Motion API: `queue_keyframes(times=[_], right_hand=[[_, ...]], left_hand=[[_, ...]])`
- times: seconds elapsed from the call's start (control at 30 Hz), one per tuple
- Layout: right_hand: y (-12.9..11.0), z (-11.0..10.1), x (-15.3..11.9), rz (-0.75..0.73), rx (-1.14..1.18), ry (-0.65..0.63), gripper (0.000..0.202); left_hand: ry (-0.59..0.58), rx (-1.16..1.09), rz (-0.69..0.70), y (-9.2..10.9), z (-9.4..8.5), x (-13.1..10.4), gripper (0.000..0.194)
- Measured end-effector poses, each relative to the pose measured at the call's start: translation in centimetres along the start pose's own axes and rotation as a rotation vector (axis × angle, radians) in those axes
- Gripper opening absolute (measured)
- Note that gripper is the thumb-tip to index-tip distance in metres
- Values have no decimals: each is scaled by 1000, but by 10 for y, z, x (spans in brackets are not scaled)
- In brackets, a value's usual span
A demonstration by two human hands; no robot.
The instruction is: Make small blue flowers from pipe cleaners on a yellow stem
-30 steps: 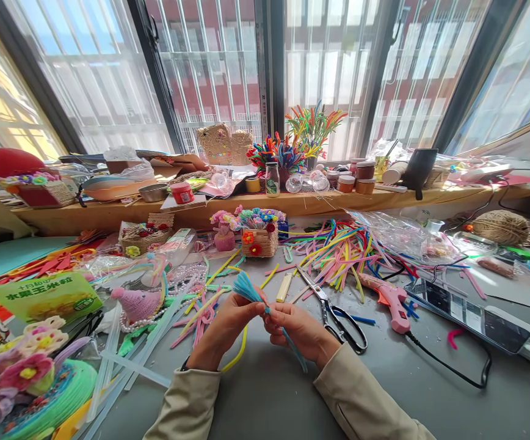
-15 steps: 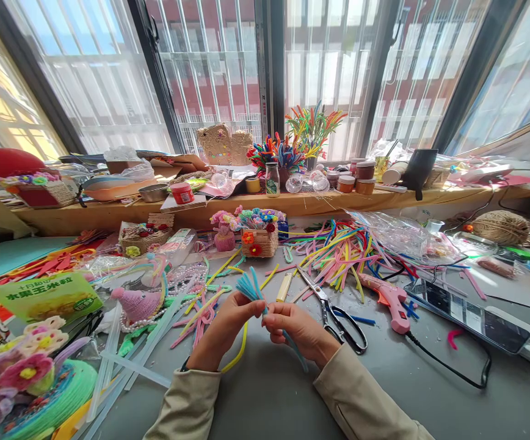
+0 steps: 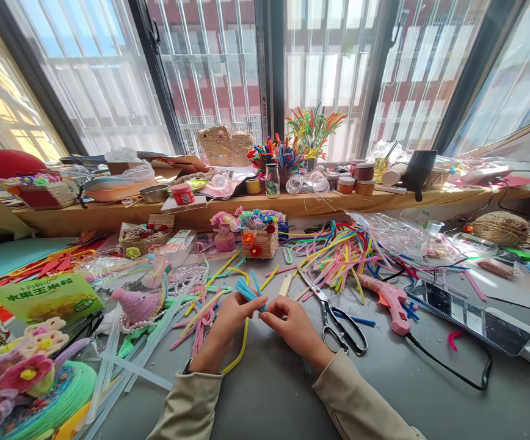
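A bundle of light blue pipe cleaners (image 3: 245,289) fans up out of my left hand (image 3: 229,324), whose fingers are closed round it. My right hand (image 3: 295,327) pinches the lower end of the same blue bundle, its fingertips close to those of my left hand. Part of a blue strand shows faintly below my right hand; the rest is hidden. A yellow pipe cleaner (image 3: 243,347) curves beside my left wrist. Scissors (image 3: 326,299) with black-lined handles lie open just right of my right hand.
A pink glue gun (image 3: 392,302) and a phone (image 3: 469,316) lie to the right. Loose pipe cleaners (image 3: 338,253) are heaped behind the scissors. Clear glue sticks (image 3: 137,370) and a flowered green hat (image 3: 58,397) sit at left, a woven flower basket (image 3: 259,242) behind my hands.
My right hand has shifted slightly and its fingers have changed their pinch on the blue bundle. The blue strand below it shows less. My left hand keeps its hold, the bundle tilting slightly.
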State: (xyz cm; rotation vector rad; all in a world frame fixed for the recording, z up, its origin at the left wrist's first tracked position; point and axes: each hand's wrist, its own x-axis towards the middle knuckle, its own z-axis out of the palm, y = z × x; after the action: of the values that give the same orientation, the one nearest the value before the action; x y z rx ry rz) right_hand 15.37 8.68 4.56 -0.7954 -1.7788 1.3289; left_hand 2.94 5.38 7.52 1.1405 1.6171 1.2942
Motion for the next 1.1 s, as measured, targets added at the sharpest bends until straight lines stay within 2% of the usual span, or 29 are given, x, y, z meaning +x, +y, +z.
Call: queue_keyframes(times=[0.1, 0.2, 0.27, 0.47, 0.73, 0.87, 1.1], right_hand=[[0, 1, 0, -55, -127, 59, 14], [-2, 1, 0, -25, -76, 52, 15], [-3, 0, 0, 42, 75, -15, 18], [-9, -6, -3, 200, 619, -230, 20], [-6, -11, -5, 216, 949, -505, 17], [-7, -12, -7, 224, 1001, -564, 17], [-4, -12, -6, 245, 966, -581, 16]], left_hand=[[8, 11, 17, -1, 1, 2, 26], [-45, -52, 46, -2, 1, 1, 21], [-108, -163, 33, -1, 1, 0, 16], [-327, -525, -37, 1, -2, -8, 16], [-558, -603, 62, 1, -5, -10, 26], [-548, -561, 76, 3, -4, -11, 24], [-404, -483, 78, -2, -4, -6, 21]])
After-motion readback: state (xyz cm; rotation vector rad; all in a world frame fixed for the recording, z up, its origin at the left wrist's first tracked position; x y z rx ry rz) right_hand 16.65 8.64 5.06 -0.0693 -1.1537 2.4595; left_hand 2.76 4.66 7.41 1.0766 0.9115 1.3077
